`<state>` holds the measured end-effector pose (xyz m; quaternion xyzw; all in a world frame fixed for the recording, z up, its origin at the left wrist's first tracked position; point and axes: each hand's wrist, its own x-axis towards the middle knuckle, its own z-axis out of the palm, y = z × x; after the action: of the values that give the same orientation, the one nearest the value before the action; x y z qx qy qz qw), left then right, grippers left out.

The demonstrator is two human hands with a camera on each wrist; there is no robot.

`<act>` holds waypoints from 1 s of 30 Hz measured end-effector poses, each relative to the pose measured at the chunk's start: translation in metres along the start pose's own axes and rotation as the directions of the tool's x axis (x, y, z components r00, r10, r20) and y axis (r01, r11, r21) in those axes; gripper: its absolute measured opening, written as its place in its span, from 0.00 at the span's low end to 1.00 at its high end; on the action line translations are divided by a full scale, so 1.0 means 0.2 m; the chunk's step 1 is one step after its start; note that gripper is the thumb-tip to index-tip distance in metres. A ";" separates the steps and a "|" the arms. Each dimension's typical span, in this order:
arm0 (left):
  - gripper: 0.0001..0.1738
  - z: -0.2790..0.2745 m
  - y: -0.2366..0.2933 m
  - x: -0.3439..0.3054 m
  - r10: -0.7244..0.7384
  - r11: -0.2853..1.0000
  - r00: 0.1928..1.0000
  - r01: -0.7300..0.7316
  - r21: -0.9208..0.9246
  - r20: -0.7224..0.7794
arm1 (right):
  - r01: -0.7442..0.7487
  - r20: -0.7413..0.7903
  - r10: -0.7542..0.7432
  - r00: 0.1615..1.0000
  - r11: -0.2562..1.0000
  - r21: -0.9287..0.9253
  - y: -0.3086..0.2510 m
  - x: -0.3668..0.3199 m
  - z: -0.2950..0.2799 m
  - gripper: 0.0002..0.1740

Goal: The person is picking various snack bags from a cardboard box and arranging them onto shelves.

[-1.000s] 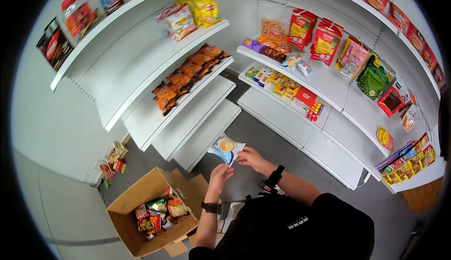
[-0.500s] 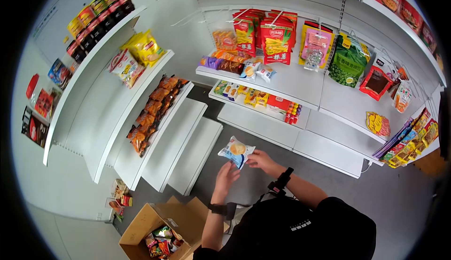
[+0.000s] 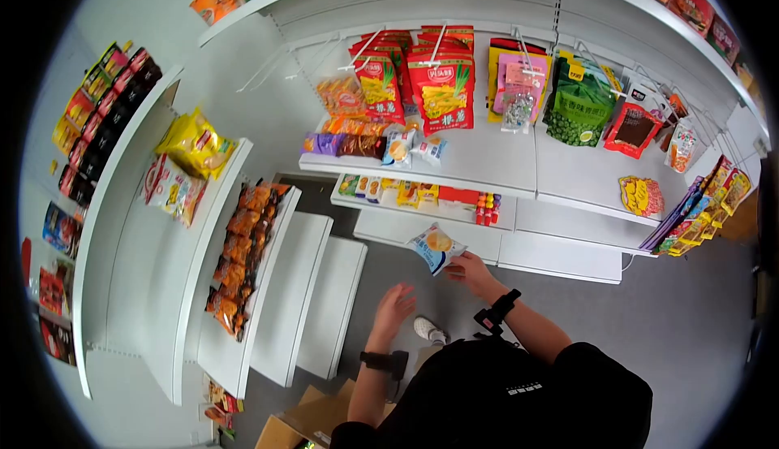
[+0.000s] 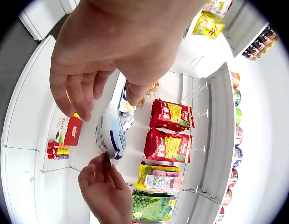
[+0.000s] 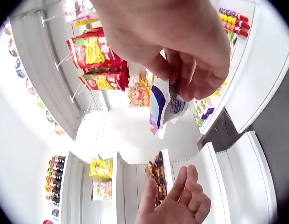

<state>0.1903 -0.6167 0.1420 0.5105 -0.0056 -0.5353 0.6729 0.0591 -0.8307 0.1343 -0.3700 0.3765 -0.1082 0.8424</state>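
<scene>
A small blue-and-white snack packet [image 3: 437, 248] hangs from the right hand [image 3: 472, 275], whose thumb and fingers pinch its lower right corner. The left hand [image 3: 395, 306] is just left of the packet, apart from it, with relaxed fingers and nothing held. In the left wrist view the packet [image 4: 112, 133] is between the left hand [image 4: 107, 51] and the right hand [image 4: 107, 189]. The right wrist view shows the right hand [image 5: 172, 42] pinching the packet [image 5: 165, 102] at one end, and the left hand [image 5: 175, 200] empty with its fingers apart.
Ahead, a shelf [image 3: 487, 174] bears two similar packets [image 3: 398, 148], with red bags [image 3: 443, 92] hanging behind. Orange-and-black packets [image 3: 237, 248] line a left shelf. A cardboard box [image 3: 280, 433] stands on the floor at bottom left, near a shoe [image 3: 430, 330].
The left hand has let go of the packet, which the right hand alone now holds, further forward and right. The head view has turned toward the facing shelves, and the box has slid lower in it.
</scene>
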 end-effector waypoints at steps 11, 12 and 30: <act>0.21 -0.26 0.36 0.43 -0.078 0.997 0.986 0.079 -0.005 0.150 | 0.336 -0.253 -0.257 0.933 0.875 0.349 -0.32 0.36 -0.02 0.11; 0.22 -0.25 0.41 0.41 -0.080 0.997 0.986 0.079 0.010 0.145 | 0.345 -0.264 -0.260 0.929 0.868 0.357 -0.34 0.42 -0.05 0.11; 0.22 -0.40 0.64 0.52 -0.032 0.998 0.998 0.029 -0.052 -0.054 | 0.313 -0.325 -0.177 0.929 0.845 0.435 -0.54 1.23 -0.15 0.13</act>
<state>0.3708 -0.6498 0.1373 0.5077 0.0344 -0.5314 0.6772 0.2188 -1.0365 0.0596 -0.1769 0.3992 -0.3552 0.8265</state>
